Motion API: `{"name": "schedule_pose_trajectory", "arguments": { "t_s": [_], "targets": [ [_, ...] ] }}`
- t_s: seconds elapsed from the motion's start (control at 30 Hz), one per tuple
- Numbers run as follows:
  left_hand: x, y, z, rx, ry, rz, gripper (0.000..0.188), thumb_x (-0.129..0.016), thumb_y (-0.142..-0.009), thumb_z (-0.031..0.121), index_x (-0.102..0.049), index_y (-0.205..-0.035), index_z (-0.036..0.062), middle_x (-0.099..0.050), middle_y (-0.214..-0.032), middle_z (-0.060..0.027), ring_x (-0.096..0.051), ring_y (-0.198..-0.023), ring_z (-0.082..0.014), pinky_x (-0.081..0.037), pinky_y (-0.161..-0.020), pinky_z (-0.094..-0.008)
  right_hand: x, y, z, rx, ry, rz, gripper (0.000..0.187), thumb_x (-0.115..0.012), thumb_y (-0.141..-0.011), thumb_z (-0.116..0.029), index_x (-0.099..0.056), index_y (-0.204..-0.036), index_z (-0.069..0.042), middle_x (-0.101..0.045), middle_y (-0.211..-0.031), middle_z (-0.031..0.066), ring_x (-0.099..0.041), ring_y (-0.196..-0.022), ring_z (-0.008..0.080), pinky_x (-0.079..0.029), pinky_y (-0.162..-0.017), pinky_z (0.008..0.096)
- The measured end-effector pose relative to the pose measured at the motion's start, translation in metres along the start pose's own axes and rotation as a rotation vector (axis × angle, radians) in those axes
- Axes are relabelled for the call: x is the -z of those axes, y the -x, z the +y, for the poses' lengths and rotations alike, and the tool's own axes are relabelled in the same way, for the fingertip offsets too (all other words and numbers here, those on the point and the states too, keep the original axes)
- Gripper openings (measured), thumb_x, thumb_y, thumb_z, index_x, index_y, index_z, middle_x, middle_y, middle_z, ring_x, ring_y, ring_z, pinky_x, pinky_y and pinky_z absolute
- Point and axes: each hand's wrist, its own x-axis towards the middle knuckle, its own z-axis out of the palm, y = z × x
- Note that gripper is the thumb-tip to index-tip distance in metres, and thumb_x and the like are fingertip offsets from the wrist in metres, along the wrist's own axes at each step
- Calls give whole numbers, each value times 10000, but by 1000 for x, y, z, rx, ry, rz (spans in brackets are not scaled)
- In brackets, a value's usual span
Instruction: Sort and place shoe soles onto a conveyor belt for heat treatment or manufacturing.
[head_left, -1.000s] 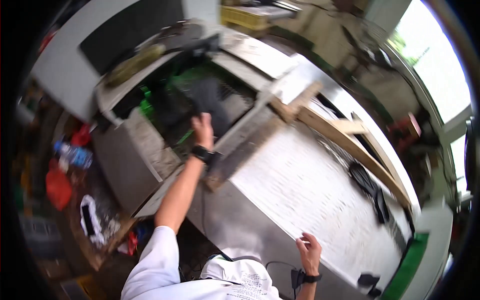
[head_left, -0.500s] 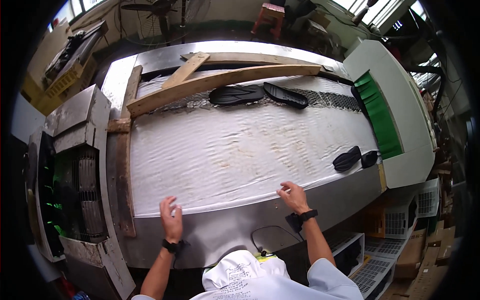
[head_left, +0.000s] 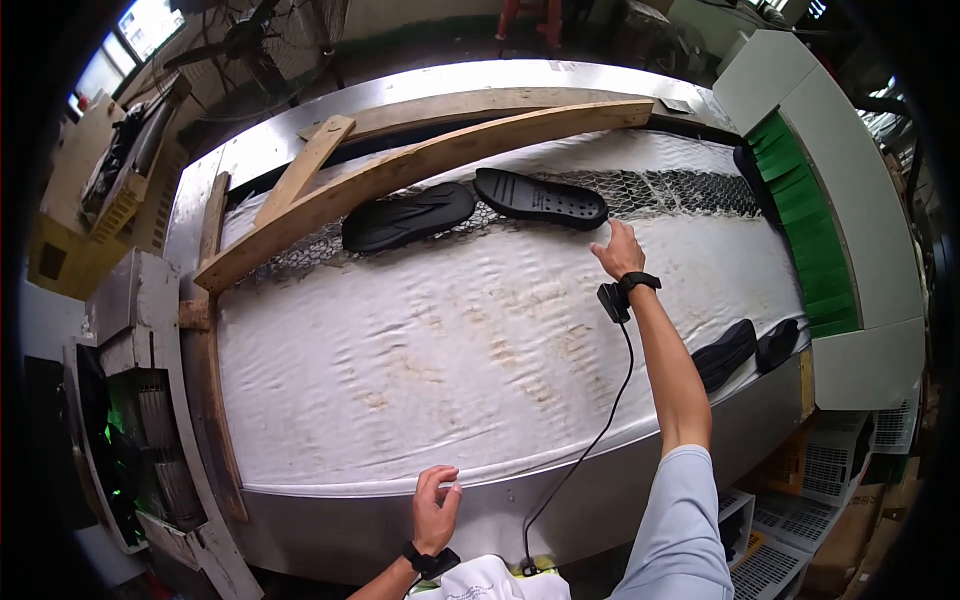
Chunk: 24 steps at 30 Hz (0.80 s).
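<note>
Two black shoe soles lie end to end across the mesh strip of the white belt. On the left one (head_left: 408, 216) the upper face looks smooth with curved lines; the right one (head_left: 540, 198) shows grooves and small holes. My right hand (head_left: 620, 250) reaches far over the belt, fingers apart and empty, just off the near right end of the right sole. My left hand (head_left: 436, 512) hovers at the front metal edge, fingers loosely bent, thumb apart, holding nothing. Two more black soles, a larger (head_left: 725, 355) and a smaller-looking one (head_left: 777, 345), lie by the right front corner, partly behind my right forearm.
A long wooden board (head_left: 430, 170) slants over the belt's far side, with a shorter board (head_left: 306, 168) against it. A pale machine housing with a green curtain (head_left: 805, 220) closes the right end; a dark piece (head_left: 757, 182) lies beside it. Crates (head_left: 790, 520) stand below right.
My right hand has moved forward from the front edge to beside the right sole. My left hand has shifted right along the edge. The view has moved closer to the belt.
</note>
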Motion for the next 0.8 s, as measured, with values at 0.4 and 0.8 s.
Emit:
{"name": "schedule_pose_trajectory", "arguments": {
  "t_s": [0.4,0.8],
  "targets": [
    [-31,-52,-3,60,-33,-79,251,-646,-911,-6,-646,-1162,-2,-594,-1235,-125,-647,-1048,-202,-566,-842,-307,-34,-68,-22,164,243,8,1006,-859,-641,-289,-371,-1514,-178,-425,-1467,142,-403,-1350,380,-393,-1051,589],
    [-26,-46,1,24,684,-10,717,-738,-939,313,-361,-1470,15,-518,-1402,-145,-523,-1281,-238,-456,-1058,-384,13,238,-76,-33,-889,-1376,578,-764,-891,-380,-629,-1281,24,-688,-1052,49,-611,-912,121,-504,-804,301]
  ]
}}
